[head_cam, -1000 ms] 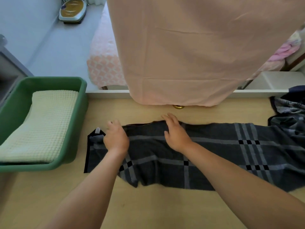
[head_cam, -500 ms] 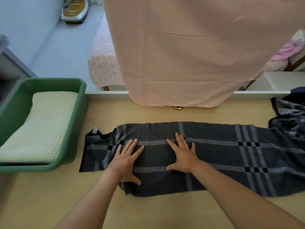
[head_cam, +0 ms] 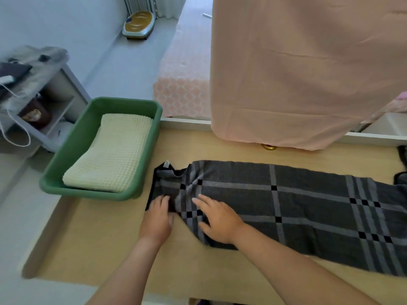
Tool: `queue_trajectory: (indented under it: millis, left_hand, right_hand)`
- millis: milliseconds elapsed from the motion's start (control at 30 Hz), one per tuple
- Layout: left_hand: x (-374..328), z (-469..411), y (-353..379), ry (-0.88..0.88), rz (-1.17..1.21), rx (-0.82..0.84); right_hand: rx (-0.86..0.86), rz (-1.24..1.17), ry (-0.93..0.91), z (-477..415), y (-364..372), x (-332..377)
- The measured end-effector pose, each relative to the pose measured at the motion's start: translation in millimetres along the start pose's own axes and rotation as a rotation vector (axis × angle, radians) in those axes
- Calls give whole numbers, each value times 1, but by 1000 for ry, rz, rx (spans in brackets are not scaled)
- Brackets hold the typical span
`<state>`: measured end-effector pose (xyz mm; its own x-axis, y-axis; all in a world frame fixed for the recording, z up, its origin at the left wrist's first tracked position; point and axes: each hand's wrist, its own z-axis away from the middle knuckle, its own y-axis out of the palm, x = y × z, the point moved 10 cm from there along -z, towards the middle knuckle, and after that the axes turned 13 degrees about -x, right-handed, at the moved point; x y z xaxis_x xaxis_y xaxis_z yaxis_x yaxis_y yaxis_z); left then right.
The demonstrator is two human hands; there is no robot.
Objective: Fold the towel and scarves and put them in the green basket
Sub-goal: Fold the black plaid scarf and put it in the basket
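Head view shows your scarf lying lengthwise on the desk, its left end near the basket, where the folded towel lies. Your left hand rests flat on that end, and your right hand presses flat beside it, fingers spread.

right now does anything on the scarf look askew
The left end of the plaid scarf is bunched: its far corner curls up showing a white tag, and its near edge slants under the right hand.
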<state>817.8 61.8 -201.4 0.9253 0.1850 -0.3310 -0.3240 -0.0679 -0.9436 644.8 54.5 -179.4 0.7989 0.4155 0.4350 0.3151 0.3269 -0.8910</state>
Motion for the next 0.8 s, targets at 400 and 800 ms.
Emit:
queue_trajectory:
  millis: [400,800]
  left_hand:
    - [44,21,-48,-70,36,-143]
    - [-135,-6,-128,468,495,-351]
  right_hand:
    - [18,181,104,-9,13,19]
    - [-452,-607,534,3,-97,-3]
